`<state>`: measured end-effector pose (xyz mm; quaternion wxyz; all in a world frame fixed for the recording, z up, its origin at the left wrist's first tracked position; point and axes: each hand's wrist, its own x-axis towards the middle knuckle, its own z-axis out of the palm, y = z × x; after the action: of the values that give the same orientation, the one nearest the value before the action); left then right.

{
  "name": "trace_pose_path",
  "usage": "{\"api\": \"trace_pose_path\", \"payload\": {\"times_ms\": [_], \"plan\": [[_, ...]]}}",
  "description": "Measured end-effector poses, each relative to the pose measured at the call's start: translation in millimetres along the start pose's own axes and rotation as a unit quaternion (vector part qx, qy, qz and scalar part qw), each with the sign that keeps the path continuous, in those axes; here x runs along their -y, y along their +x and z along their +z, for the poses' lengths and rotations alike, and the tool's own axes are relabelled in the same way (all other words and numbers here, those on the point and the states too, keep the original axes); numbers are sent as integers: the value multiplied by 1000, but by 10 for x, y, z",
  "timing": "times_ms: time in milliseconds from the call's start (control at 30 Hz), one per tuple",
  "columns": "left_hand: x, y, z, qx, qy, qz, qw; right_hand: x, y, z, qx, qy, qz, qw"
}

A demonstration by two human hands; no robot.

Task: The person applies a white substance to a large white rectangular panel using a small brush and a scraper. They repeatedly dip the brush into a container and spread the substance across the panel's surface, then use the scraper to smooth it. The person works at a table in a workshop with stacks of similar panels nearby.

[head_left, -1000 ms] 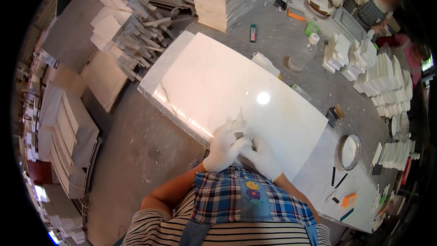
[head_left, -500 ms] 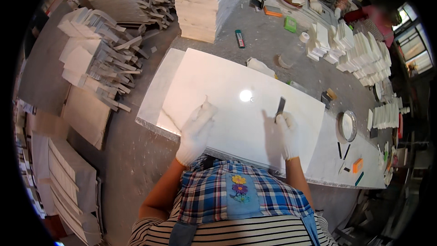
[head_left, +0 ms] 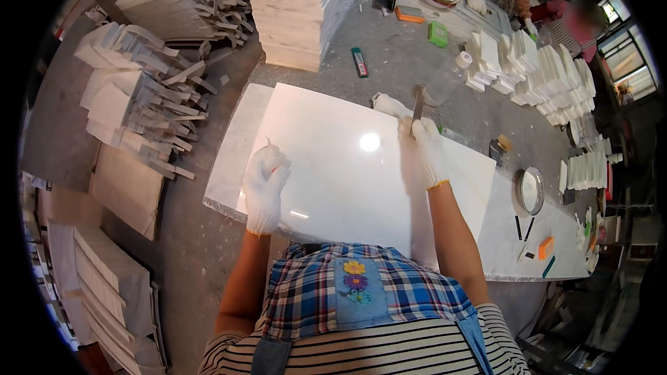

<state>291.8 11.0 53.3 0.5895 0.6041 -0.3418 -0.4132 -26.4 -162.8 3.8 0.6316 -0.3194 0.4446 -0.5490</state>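
Across the glossy white rectangular panel (head_left: pixel 333 160), the white-knit-gloved right hand (head_left: pixel 427 147) is out near the far edge, farther than half a second ago, and the white-knit-gloved left hand (head_left: pixel 264 187) has shifted leftward; the panel lies below and between the fingers of both; a crumpled white cloth (head_left: pixel 391 105) lies just left of the right fingers, which are clamped on a thin, dark, flat blade (head_left: pixel 418 103) jutting away beyond them; the left fingers are curled, and whether they grip anything I cannot tell.
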Motion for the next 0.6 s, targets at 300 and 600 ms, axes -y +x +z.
{"api": "trace_pose_path", "payload": {"times_ms": [300, 600], "plan": [[308, 331, 11, -112, 6, 53, 992, 454, -101, 70, -87, 63, -64, 992], [587, 507, -31, -111, 125, 53, 984, 328, -163, 430, -85, -267, -85, 956]]}}
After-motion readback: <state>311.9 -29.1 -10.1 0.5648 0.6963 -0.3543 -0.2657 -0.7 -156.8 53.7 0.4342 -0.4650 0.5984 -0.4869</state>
